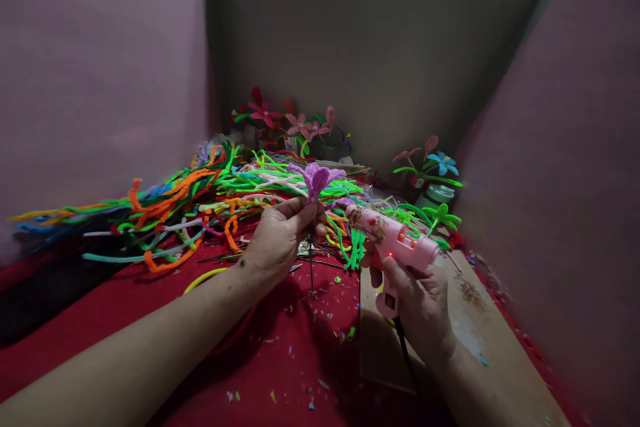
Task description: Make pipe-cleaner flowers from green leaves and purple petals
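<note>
My left hand [280, 237] pinches the base of a purple fuzzy flower [320, 180], whose petals spread upward and whose dark thin stem [311, 270] hangs down below the fingers. In my right hand [423, 300] is a pink glue gun [395, 233] with a small red light lit on its side. Its nozzle points left, close to a purple petal at the flower's right side; whether they touch I cannot tell. A black cord runs down from the gun's handle.
Piles of colourful pipe cleaners [175, 197] lie behind the hands on a red cloth [250, 360] dotted with scraps. A brown board [380, 353] is at the right. Finished flowers [443, 163] and a jar [436, 196] stand farther back, between pink walls.
</note>
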`<state>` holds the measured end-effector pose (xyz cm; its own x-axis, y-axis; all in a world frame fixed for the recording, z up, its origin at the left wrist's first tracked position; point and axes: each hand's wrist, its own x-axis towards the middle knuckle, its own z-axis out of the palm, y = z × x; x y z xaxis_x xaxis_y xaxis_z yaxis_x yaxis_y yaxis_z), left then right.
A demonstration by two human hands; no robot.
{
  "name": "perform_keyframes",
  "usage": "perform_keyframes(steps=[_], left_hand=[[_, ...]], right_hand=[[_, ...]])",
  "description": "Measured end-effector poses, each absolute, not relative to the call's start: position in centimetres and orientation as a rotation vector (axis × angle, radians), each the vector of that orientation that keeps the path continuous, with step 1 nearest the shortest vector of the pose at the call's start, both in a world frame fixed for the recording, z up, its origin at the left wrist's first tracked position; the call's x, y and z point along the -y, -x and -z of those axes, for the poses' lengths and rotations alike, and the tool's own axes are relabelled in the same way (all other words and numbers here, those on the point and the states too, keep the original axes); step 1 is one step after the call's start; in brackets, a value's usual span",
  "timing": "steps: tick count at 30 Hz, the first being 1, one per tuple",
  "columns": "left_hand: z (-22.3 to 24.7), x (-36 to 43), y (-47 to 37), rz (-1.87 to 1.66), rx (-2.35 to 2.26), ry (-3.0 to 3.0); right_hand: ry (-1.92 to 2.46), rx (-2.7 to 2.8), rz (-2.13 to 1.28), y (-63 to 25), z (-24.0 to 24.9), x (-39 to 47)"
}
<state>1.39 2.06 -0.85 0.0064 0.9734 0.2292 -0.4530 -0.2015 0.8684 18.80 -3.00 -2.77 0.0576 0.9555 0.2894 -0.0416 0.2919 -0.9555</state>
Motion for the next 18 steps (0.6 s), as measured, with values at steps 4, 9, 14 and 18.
perform_keyframes(steps=[4, 9, 14, 18], left_hand=[[0.9, -2.01, -1.43, -1.501, -0.705, -1.022], [0.76, -1.92, -1.51, -1.499, -0.746, -1.018], [0.82, -2.16, -1.55, -1.496, -0.76, -1.034], [0.99, -2.22, -1.55, -1.505, -0.763, -1.031]], right_hand=[[0.983, 1.293, -0.938, -18.94, 3.04, 2.79], [0.976, 1.308, -0.928, -19.05, 3.25, 2.75], [0.964, 1.25, -0.962, -18.92, 3.11, 2.75], [0.96, 1.228, -0.996, -18.8, 3.0, 2.78]])
